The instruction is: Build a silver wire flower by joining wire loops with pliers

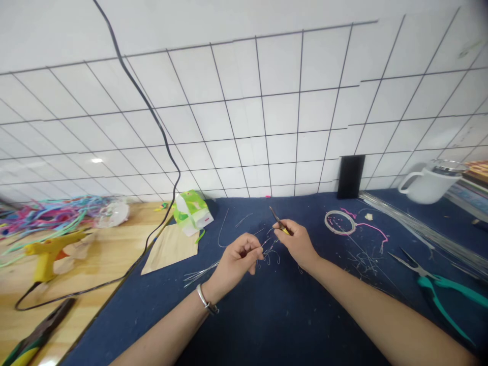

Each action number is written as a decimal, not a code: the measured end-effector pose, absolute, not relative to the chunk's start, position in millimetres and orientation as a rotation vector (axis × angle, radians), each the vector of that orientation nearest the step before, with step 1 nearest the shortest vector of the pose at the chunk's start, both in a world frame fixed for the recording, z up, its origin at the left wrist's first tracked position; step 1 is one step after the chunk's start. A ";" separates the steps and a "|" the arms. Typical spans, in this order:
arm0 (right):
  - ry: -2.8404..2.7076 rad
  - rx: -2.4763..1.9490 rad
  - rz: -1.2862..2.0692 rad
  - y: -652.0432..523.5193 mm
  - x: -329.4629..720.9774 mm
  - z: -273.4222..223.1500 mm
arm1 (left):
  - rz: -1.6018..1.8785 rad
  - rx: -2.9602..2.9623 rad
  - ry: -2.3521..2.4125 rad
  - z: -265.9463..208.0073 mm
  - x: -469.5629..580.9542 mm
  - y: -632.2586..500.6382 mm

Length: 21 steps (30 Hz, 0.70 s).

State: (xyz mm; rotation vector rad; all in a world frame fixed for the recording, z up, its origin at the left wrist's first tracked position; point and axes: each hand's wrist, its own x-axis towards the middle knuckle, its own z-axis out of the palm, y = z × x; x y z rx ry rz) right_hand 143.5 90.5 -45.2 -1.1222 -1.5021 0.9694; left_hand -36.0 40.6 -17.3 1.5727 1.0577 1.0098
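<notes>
My left hand [241,259], with a silver bracelet on its wrist, pinches a thin wire [263,245] between thumb and fingertips. Closed round small pliers [281,223] with a bit of yellow on the handle is my right hand [299,246]; the dark jaws point up and away, and most of the handle is hidden in the palm. Several curled wire pieces [271,258] lie between and below the hands on the dark blue cloth [244,325]. More straight wires [202,273] stick out beyond the left wrist.
Teal-handled long-nose pliers [434,279], a wire coil [327,223] and a bundle of wires [412,218] lie to the right, near a white jug [430,185]. At left are a yellow glue gun [48,254], dark pliers [41,330], a green packet [193,208] and a black cable [163,132].
</notes>
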 end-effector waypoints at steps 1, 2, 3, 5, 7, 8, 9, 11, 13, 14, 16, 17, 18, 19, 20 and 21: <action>-1.504 -1.120 0.971 90.6 143.5 -45.5 | 1.000 1.587 1.055 -16.9 -36.6 40.1; -1.507 -1.119 0.972 90.6 143.6 -45.7 | 0.991 1.596 1.054 -16.5 -37.0 39.7; -1.510 -1.119 0.970 90.7 143.6 -45.9 | 0.980 1.600 1.054 -16.0 -37.3 39.4; -1.521 -1.116 0.961 90.7 143.7 -46.2 | 0.960 1.592 1.051 -15.0 -37.2 38.9; -1.529 -1.117 0.942 90.6 143.7 -46.4 | 0.931 1.573 1.046 -14.5 -36.4 38.8; -1.533 -1.118 0.935 90.5 143.6 -46.5 | 0.917 1.559 1.045 -14.5 -36.0 38.9; -1.538 -1.120 0.930 90.2 143.4 -46.4 | 0.904 1.545 1.043 -14.8 -35.6 39.1; -1.550 -1.124 0.925 89.2 142.9 -45.9 | 0.875 1.525 1.048 -15.9 -35.1 39.6; -1.565 -1.130 0.923 87.2 141.8 -44.8 | 0.827 1.520 1.071 -17.3 -35.0 40.1; -1.574 -1.130 0.924 85.9 141.1 -44.0 | 0.794 1.521 1.093 -18.1 -35.0 40.5; -1.592 -1.122 0.926 82.9 139.6 -42.1 | 0.732 1.517 1.149 -19.4 -34.9 41.4; -1.602 -1.113 0.928 81.4 138.8 -41.1 | 0.709 1.507 1.173 -20.1 -34.8 42.0; -1.610 -1.104 0.933 80.1 138.2 -40.2 | 0.697 1.493 1.186 -20.8 -34.6 42.5; -1.613 -1.097 0.941 79.1 137.7 -39.4 | 0.695 1.475 1.183 -21.4 -34.4 43.1; -1.610 -1.092 0.955 78.5 137.3 -39.0 | 0.702 1.454 1.165 -21.9 -34.0 43.5; -1.598 -1.088 0.974 78.3 137.0 -38.8 | 0.716 1.431 1.134 -22.3 -33.6 43.7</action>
